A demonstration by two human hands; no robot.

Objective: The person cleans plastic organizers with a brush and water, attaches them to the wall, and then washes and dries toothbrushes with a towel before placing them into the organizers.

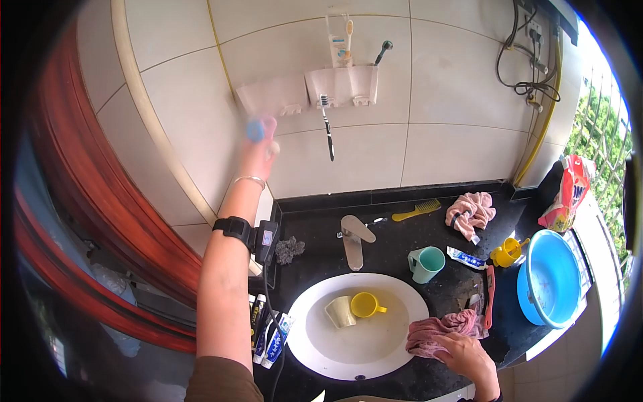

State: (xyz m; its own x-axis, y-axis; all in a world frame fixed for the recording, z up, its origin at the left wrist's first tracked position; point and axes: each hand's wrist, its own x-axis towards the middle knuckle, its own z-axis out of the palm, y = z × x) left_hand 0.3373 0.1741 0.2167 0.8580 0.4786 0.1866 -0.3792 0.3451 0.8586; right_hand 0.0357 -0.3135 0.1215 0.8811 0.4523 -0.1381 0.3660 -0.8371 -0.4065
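Observation:
My left hand (260, 154) is raised to the tiled wall, closed around a small blue and pink thing (256, 130) blurred by motion. Just above it, a pale pink wall holder (273, 97) is fixed to the tiles. Beside that, a second holder (341, 86) carries a tube (340, 52) and brushes, and a black and white toothbrush (327, 130) hangs from its front. At the sink's right rim, my right hand (465, 358) grips a crumpled dusky-pink cloth (439, 333). Inside the white sink (305, 348) lie a whitish cup (340, 312) and a yellow cup (365, 305).
Behind the sink stands the faucet (353, 244). A green mug (426, 264), yellow comb (416, 211), pink scrunchie-like cloth (471, 213) and blue basin (552, 278) occupy the right counter. Toothpaste tubes (276, 342) and a dark cord (273, 295) lie left of the sink.

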